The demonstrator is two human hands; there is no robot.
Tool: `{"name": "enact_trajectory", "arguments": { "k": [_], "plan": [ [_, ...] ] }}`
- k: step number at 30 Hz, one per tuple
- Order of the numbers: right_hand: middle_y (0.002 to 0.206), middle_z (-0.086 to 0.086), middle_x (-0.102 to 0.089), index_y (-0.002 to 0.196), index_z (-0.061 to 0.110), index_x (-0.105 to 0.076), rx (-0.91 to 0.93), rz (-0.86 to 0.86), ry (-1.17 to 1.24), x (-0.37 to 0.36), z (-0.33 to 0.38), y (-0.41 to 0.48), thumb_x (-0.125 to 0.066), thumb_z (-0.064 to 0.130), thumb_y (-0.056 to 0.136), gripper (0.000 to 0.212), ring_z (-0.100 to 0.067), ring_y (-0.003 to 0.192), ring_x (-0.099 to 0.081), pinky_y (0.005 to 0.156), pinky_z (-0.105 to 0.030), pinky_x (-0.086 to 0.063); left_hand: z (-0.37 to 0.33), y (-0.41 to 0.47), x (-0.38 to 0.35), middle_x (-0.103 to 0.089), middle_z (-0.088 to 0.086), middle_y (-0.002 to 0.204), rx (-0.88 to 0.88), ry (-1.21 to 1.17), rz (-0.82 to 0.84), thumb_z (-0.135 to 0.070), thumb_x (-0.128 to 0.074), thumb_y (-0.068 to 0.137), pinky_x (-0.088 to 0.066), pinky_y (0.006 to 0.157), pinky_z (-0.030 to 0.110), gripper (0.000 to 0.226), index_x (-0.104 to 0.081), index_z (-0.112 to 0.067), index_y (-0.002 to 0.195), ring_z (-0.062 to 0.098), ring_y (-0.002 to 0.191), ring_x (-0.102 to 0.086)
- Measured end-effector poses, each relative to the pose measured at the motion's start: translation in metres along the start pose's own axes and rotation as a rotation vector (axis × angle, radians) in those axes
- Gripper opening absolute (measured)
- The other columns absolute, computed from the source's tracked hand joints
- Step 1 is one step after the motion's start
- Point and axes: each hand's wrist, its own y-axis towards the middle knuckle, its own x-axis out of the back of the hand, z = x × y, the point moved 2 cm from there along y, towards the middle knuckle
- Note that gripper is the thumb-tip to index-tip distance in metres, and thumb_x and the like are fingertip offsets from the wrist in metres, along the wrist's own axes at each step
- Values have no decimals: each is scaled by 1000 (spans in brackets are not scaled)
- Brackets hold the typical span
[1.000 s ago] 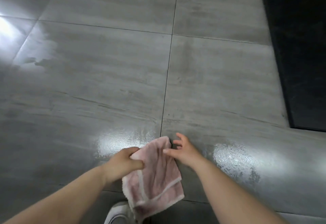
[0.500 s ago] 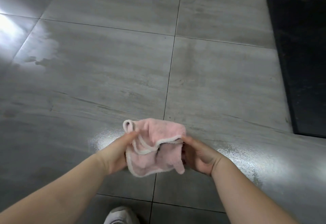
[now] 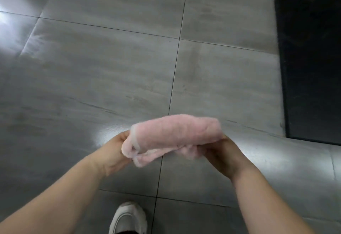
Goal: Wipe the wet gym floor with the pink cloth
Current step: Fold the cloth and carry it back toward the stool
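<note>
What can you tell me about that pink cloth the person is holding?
The pink cloth is pale pink and looks like soft, fluffy towelling, with a lighter, whitish hem showing at its left end. It is bunched into a loose roll lying crosswise, slightly blurred. The left hand grips its left end and the right hand grips its right end from below. It appears held up clear of the grey tiled floor, over a shiny patch.

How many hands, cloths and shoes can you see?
hands: 2, the left hand and the right hand
cloth: 1, pink, held by both hands
shoe: 1, white
Total: 4
</note>
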Motion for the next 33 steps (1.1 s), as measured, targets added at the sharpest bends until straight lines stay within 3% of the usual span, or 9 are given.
{"name": "enact_trajectory", "arguments": {
  "k": [4,7,11,13,15,18,25,29,33],
  "plan": [
    [98,-5,-63,106,12,-59,-84,-102,-547,25,-27,20,-52,-2,74,36,-12,86,-62,70,-12,-48,43,25,25,-68,-9,98,106,415,-127,2,-57,65,-48,75,9,37,-66,-26,87,8,95,-61],
    [137,-12,-48,117,15,-55,325,-510,-1129,23,-61,40,-52,21,72,46,-25,128,-37,106,-33,-25,72,40,54,-44,6,133,26,833,-500,6,-46,84,-31,98,17,39,-56,-10,118,22,124,-42],
    [132,7,-55,118,45,-54,697,251,-1969,-26,-142,64,-40,65,63,60,-22,126,-45,101,-60,-26,95,30,76,7,1,156,286,1455,-209,-38,-41,91,-12,116,36,64,-3,-32,142,20,144,1],
    [127,13,-59,112,47,-61,720,339,-2022,-20,-137,92,-31,49,69,53,-20,120,-54,100,-58,-26,91,29,83,20,0,153,376,1579,-99,-43,-34,92,-6,117,35,66,8,-32,142,17,143,14],
    [131,9,-57,116,42,-60,751,55,-1968,-16,-94,125,-38,37,73,49,-21,121,-55,96,-60,-38,86,29,85,23,2,153,409,1608,-31,-42,-32,93,-3,117,32,66,12,-28,141,17,142,17],
    [156,5,-16,143,35,-27,443,-281,-1629,-14,-54,154,-44,25,91,56,-24,144,-14,113,-54,-12,85,33,87,26,4,152,458,1629,18,-41,-31,94,-3,117,32,68,15,-24,140,18,141,19],
    [118,14,-63,114,33,-58,854,440,-1863,-32,-174,58,-31,28,69,53,-12,114,-53,103,-34,-20,87,30,89,36,-3,140,467,1673,47,-43,-21,92,8,111,22,68,21,-17,139,6,119,31],
    [105,1,-72,104,27,-67,818,-88,-1989,-5,-80,154,-53,25,65,42,-23,102,-63,105,-50,-30,88,31,96,38,-7,129,480,1656,84,-59,-10,75,10,104,19,83,21,-17,139,7,119,32],
    [102,0,-73,98,26,-72,585,-260,-1784,-3,-60,156,-48,21,65,41,-24,85,-70,65,-36,-57,80,34,95,31,-9,143,496,1538,71,-41,-28,95,4,115,27,65,15,-25,141,2,124,27]
  ]
}}
